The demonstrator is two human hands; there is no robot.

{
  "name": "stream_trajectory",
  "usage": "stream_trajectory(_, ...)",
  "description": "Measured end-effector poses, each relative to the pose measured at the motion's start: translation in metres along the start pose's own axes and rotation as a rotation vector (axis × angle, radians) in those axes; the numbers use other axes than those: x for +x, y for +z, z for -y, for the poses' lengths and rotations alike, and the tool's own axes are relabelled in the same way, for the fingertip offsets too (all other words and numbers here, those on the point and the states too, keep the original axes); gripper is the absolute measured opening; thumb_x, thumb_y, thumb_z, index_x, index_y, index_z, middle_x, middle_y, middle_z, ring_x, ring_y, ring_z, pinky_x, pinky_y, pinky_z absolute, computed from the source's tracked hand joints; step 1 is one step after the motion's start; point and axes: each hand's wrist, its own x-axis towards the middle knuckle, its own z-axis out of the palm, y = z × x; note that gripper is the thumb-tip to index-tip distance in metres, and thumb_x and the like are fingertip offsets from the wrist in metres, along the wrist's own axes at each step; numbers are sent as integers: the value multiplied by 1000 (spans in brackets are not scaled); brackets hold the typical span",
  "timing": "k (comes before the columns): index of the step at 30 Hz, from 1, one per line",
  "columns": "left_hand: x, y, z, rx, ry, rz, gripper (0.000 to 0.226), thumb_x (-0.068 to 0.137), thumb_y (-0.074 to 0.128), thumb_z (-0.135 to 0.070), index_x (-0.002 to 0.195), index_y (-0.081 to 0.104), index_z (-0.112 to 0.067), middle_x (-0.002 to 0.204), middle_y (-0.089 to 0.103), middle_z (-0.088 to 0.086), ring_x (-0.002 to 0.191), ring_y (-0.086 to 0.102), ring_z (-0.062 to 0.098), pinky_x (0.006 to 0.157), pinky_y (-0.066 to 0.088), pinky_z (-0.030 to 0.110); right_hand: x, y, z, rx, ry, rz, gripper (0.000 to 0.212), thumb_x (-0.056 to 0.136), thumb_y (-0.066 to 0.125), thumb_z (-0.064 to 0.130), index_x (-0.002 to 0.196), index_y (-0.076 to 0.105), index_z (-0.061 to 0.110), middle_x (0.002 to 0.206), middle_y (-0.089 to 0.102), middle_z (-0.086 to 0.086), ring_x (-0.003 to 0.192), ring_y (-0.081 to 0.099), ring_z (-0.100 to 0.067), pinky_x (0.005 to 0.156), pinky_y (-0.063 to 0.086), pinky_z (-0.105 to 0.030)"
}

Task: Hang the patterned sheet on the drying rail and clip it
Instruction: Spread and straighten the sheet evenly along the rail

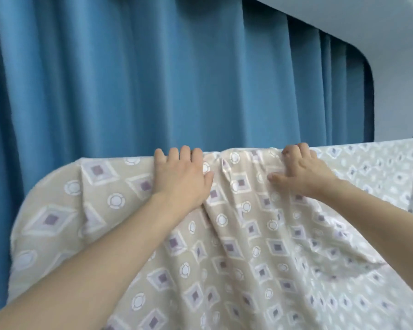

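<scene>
Blue pleated curtains fill the upper left and centre of the frame, with a pale wall at the upper right. Across the lower half, the patterned sheet hangs draped over a rail hidden beneath its top fold. At centre, the left hand grips that top fold, its fingers curled over the edge. Just right of it, the right hand bunches and pinches the fabric.

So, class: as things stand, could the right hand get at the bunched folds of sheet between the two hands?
Probably yes: the right hand already grips the patterned sheet beside those folds, with nothing between.
</scene>
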Motion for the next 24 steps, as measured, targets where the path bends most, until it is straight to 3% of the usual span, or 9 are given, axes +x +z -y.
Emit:
stream_trajectory(3,14,11,-26,16,-9,-99,51,91,36,-56,115,53,-14,100,60,7,91,52,30,88,37,46,1,-1,-25,35,220,262,86,62,47,91,99,52,14,109,56,-3,101,55,-28,85,47,-39)
stream_trajectory(6,26,15,-48,20,45,-118,61,89,40,-58,134,41,-17,101,59,7,92,54,30,85,37,44,4,5,-43,271,203,657,78,53,56,90,91,58,22,104,60,2,95,61,-23,83,55,-38)
stream_trajectory(9,33,18,-59,42,170,-98,66,83,48,-48,138,25,-19,109,54,9,94,51,30,85,36,43,14,22,-51,156,67,736,65,76,55,75,104,61,17,100,64,0,83,69,-23,87,53,-38)
stream_trajectory(12,41,21,-66,74,273,-152,46,74,60,-23,113,35,-16,105,54,13,82,51,31,73,41,42,33,20,-57,249,36,799,49,93,52,50,110,63,5,95,70,-8,78,68,-28,66,51,-29)
stream_trajectory(15,54,21,-64,104,353,-181,30,71,61,-2,96,50,-14,105,56,13,80,52,31,61,43,40,56,-11,-69,578,54,755,23,95,57,30,99,67,9,79,72,-2,67,64,-19,56,43,-25)
stream_trajectory(19,70,12,-60,209,365,-306,24,73,46,-1,88,59,-16,106,54,15,83,48,31,59,34,38,111,-51,-81,848,95,577,31,93,60,26,110,67,2,97,71,-15,83,63,-29,71,46,-34)
stream_trajectory(22,85,-7,-64,197,146,-226,24,72,53,2,84,44,-16,70,40,3,60,34,24,52,20,32,147,-68,-64,941,160,434,14,98,51,16,106,58,6,79,63,-11,53,64,-21,47,56,-30)
stream_trajectory(24,107,-18,-64,185,-83,-181,26,80,45,1,90,29,-17,61,33,0,51,32,23,48,19,30,166,-75,-50,1004,177,381,15,101,43,9,110,53,2,81,59,-15,56,62,-27,44,56,-37)
